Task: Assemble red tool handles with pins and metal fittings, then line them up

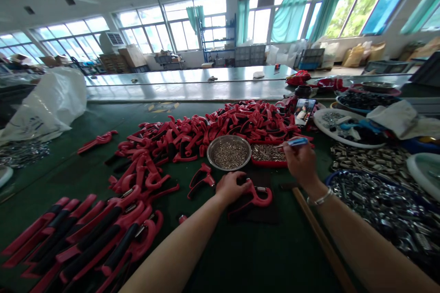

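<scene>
My left hand [232, 188] is closed on the upper end of a red hand grip [258, 199] with a metal spring, which lies on a dark mat [270, 215]. In my closed right hand [302, 165] is a blue-handled screwdriver-like tool [298, 142], its thin tip pointing left over a red tray [270, 163] of small metal pins. A round metal bowl [210, 158] of tiny metal parts stands beside the tray. To the left of my left hand lies a separate red grip piece [202, 178].
A large heap of red grip parts [192, 132] spreads behind the bowl. Grips with black sleeves [92, 233] lie in rows at left. A phone [305, 112] leans at the heap's right end. A wooden stick [319, 233] and metal parts [378, 210] lie at right.
</scene>
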`<state>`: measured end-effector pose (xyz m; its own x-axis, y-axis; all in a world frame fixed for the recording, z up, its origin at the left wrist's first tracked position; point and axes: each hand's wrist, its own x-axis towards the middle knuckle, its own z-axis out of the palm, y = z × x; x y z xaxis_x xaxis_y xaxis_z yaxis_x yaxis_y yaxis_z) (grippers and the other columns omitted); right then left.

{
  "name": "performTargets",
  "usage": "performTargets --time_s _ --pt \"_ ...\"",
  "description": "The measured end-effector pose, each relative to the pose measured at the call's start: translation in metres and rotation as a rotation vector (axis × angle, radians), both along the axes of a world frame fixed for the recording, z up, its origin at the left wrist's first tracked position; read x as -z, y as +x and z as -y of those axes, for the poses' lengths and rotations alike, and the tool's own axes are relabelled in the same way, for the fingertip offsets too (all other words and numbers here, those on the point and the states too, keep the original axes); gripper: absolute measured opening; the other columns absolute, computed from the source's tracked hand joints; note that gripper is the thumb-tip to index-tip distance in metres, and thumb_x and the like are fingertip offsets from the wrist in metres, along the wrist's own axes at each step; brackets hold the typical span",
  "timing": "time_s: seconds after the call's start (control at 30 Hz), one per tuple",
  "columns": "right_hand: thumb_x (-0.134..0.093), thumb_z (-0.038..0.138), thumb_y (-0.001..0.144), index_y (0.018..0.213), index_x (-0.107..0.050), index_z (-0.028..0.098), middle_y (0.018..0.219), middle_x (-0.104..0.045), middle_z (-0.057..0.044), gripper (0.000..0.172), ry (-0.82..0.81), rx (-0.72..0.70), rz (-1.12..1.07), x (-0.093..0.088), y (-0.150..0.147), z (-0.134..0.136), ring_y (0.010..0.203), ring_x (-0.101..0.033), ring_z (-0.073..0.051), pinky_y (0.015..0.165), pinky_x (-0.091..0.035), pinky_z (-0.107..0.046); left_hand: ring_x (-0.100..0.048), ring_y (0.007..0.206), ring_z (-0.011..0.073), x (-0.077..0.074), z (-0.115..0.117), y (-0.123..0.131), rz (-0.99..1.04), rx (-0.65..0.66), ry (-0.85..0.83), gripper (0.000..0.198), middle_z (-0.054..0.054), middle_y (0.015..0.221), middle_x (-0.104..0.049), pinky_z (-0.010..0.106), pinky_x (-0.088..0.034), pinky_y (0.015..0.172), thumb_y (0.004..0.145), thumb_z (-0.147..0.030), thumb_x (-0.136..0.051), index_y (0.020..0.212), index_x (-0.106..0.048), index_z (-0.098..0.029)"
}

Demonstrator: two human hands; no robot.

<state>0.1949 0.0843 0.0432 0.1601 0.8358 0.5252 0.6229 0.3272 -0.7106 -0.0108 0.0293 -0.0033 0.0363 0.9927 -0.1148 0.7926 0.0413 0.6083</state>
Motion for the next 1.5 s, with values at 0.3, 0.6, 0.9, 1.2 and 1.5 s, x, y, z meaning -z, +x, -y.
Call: performTargets --time_s 0.3,0.6,0.9,1.2,1.5 --pt "-0.051 0.039 0.078 0.093 -0.036 0.023 0.078 -0.063 -0.005 0.027 -0.343 -0.366 -0.343 0.039 -0.031 0.076 0.065 -0.064 -0.021 0.062 -0.055 -0.037 -0.056 0.096 0.0216 0.003 0.001 -0.001 0.006 0.022 0.041 0.049 0.004 0.105 -0.062 0.028 -0.045 0.078 0.073 -0.057 -0.051 0.111 -0.058 -0.027" --pt "-0.05 0.033 0.079 0.083 -0.04 0.024 0.069 -0.057 -0.001 0.014 -0.384 -0.364 -0.318 0.042 -0.026 0.074 0.066 -0.065 -0.023 0.06 -0.055 -0.036 -0.057 0.095 0.0209 0.007 -0.001 -0.003 -0.001 0.025 0.062 0.049 0.003 0.105 -0.062 0.028 -0.046 0.077 0.073 -0.059 -0.05 0.11 -0.058 -0.028" --pt "-0.048 0.036 0.079 0.087 -0.043 0.023 0.079 -0.064 -0.005 0.016 -0.392 -0.379 -0.316 0.042 -0.031 0.076 0.071 -0.065 -0.023 0.062 -0.056 -0.037 -0.057 0.095 0.0204 0.007 0.0 -0.003 0.012 0.039 0.067 0.049 0.003 0.104 -0.063 0.026 -0.045 0.077 0.073 -0.058 -0.049 0.11 -0.058 -0.026" --pt "-0.046 0.032 0.077 0.08 -0.045 0.021 0.072 -0.061 -0.006 0.011 -0.219 -0.288 0.028 0.044 -0.037 0.075 0.072 -0.062 -0.023 0.073 -0.049 -0.041 -0.057 0.093 0.02 0.007 0.0 -0.003 -0.002 0.032 0.082 0.049 0.002 0.102 -0.063 0.026 -0.045 0.076 0.073 -0.058 -0.049 0.109 -0.058 -0.027" --pt "-0.057 0.034 0.071 0.084 -0.037 0.022 0.065 -0.061 0.002 0.027 -0.813 -0.569 -0.648 0.041 -0.043 0.072 0.057 -0.064 -0.016 0.051 -0.052 -0.027 -0.057 0.092 0.0198 0.01 -0.005 -0.001 0.017 0.036 0.056 0.046 0.003 0.104 -0.063 0.025 -0.045 0.073 0.072 -0.054 -0.054 0.108 -0.06 -0.027"
